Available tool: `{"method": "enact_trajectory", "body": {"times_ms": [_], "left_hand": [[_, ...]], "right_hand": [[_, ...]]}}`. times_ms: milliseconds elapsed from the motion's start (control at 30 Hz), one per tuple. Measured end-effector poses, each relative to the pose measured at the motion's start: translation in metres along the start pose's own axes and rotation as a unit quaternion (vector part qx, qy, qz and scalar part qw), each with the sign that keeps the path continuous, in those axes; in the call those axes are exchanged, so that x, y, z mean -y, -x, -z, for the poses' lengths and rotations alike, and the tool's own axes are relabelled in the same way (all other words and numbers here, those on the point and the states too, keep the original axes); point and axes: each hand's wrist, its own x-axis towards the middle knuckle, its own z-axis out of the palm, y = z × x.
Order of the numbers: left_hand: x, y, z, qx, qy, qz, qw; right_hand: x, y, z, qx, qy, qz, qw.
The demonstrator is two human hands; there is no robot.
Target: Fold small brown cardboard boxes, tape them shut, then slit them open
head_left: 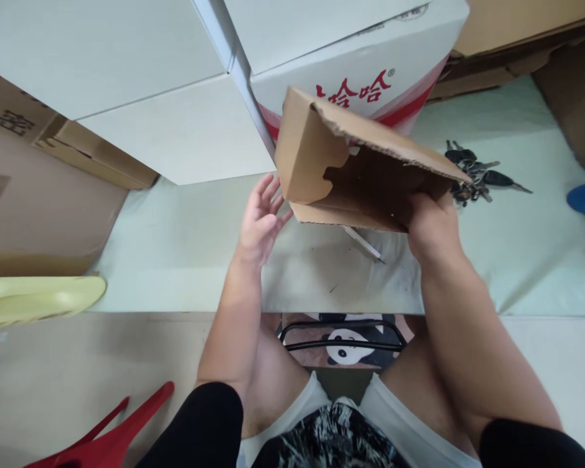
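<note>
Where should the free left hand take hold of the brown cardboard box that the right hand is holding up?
Probably the near left corner of the cardboard box, coming from the left. The right hand grips its right end, so that folded corner hangs unsupported, and the open left hand is beside it, palm toward the box.

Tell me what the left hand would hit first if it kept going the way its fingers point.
Probably the brown cardboard box: the open left hand points up and right at its near corner, just short of touching. Depth is hard to judge.
</note>
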Motion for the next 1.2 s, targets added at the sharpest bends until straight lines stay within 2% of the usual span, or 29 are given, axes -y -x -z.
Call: {"method": "enact_trajectory", "body": {"times_ms": [100, 200, 333, 400, 500, 600, 667, 733, 833, 900, 1033, 1133, 1200], "left_hand": [[0.006, -0.001, -0.006, 0.001, -0.101, -0.014, 0.995], [0.014, -0.004, -0.007, -0.052, -0.159, -0.017, 0.986], [0.026, -0.014, 0.001, -0.186, -0.101, -0.013, 0.977], [0.03, -0.018, 0.006, -0.224, -0.068, 0.0, 0.972], [0.028, -0.018, 0.012, -0.185, -0.101, -0.03, 0.977], [0.02, -0.012, 0.02, -0.074, -0.173, -0.069, 0.98], [0.014, -0.008, 0.028, -0.001, -0.202, -0.042, 0.979], [0.009, -0.004, 0.037, 0.049, -0.193, 0.015, 0.98], [0.003, -0.001, 0.042, 0.091, -0.095, 0.076, 0.988], [0.002, 0.0, 0.037, 0.072, -0.025, 0.099, 0.992], [0.009, -0.005, 0.02, -0.056, 0.007, 0.1, 0.993], [0.015, -0.01, 0.019, -0.078, 0.027, 0.154, 0.985], [0.018, -0.009, 0.028, -0.089, 0.035, 0.161, 0.982]], "right_hand": [[0.008, 0.005, 0.0, 0.005, 0.059, 0.053, 0.997], [0.02, 0.014, -0.002, 0.044, 0.12, 0.128, 0.984], [0.031, 0.026, -0.008, 0.111, 0.178, 0.164, 0.964], [0.032, 0.029, -0.01, 0.133, 0.179, 0.16, 0.962], [0.028, 0.03, -0.009, 0.134, 0.151, 0.154, 0.967], [0.02, 0.026, -0.007, 0.115, 0.106, 0.152, 0.976], [0.016, 0.022, -0.005, 0.103, 0.081, 0.152, 0.98], [0.012, 0.019, -0.004, 0.081, 0.058, 0.144, 0.984], [0.008, 0.016, -0.001, 0.059, 0.031, 0.128, 0.99], [0.005, 0.017, 0.0, 0.064, 0.024, 0.134, 0.989], [0.006, 0.026, -0.005, 0.075, 0.005, 0.183, 0.98], [0.018, 0.032, -0.007, 0.105, 0.008, 0.205, 0.973], [0.03, 0.031, -0.001, 0.161, -0.002, 0.182, 0.97]]}}
